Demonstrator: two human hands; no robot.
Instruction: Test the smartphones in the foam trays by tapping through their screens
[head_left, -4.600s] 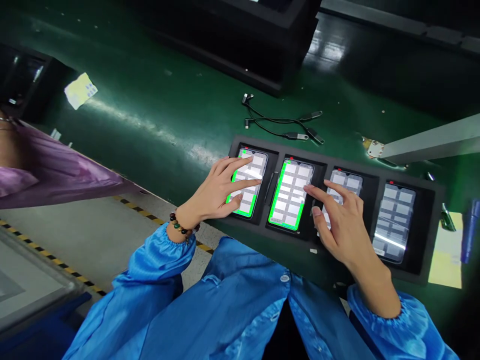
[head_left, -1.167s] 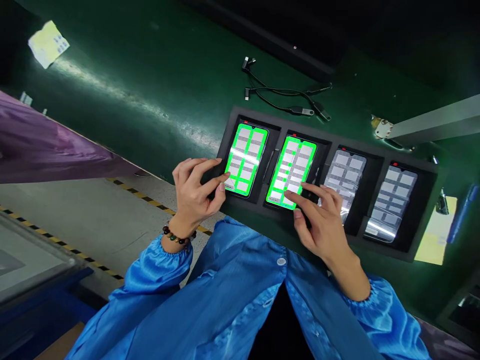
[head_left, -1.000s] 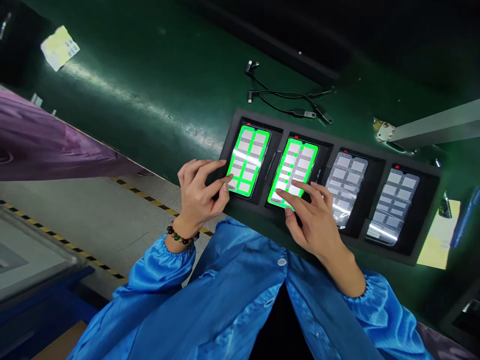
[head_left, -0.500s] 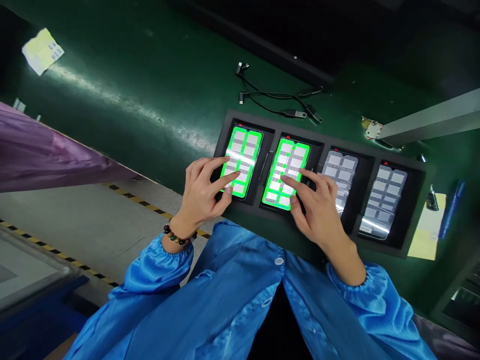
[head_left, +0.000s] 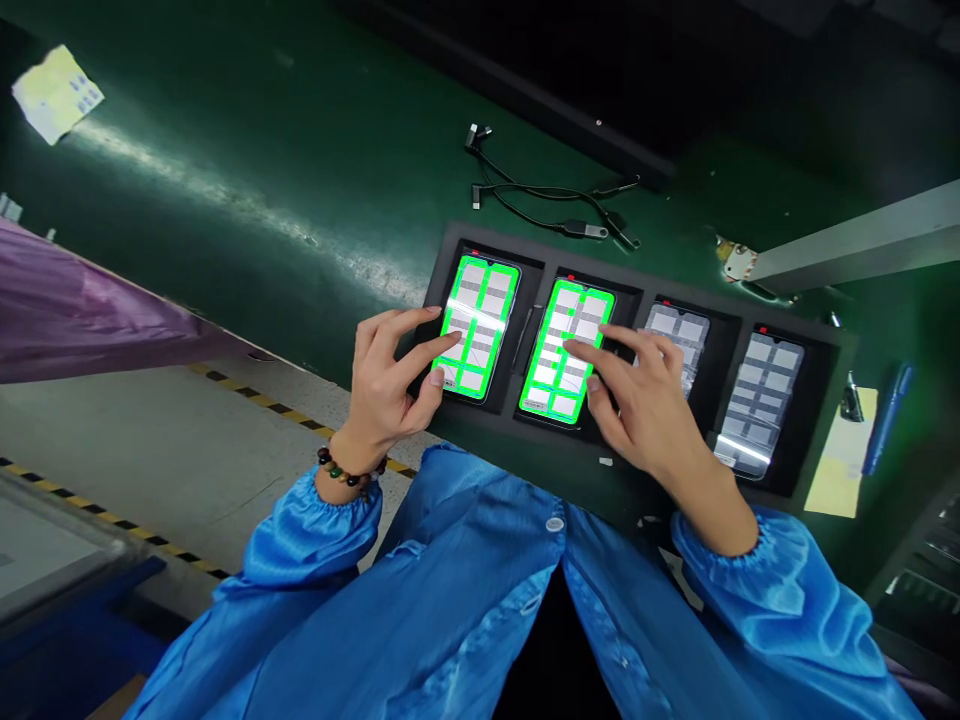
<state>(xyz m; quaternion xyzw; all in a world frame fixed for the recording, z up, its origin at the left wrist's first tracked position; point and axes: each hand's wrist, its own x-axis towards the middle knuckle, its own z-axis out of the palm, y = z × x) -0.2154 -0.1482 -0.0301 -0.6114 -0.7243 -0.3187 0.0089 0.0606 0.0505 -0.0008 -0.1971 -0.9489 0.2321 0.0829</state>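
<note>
My left hand is open over the leftmost smartphone; its index fingertip is at the lit screen's left half. That screen shows green bands around white blocks. My right hand, also open, reaches its index finger to the second smartphone, which has a similar green and white display. Whether the fingertips press the glass I cannot tell. Both phones lie in slots of a dark tray. To the right sit a third phone, partly hidden by my right hand, and a fourth phone, both with grey, dim screens.
Black cables lie behind the tray on the green table. A grey metal post stands at the right. Yellow paper and a blue pen are right of the tray. A crumpled paper lies far left.
My left hand has drawn slightly left across its phone, uncovering the screen's lower left. My right hand has shifted a little right, its thumb off the second screen's lower edge.
</note>
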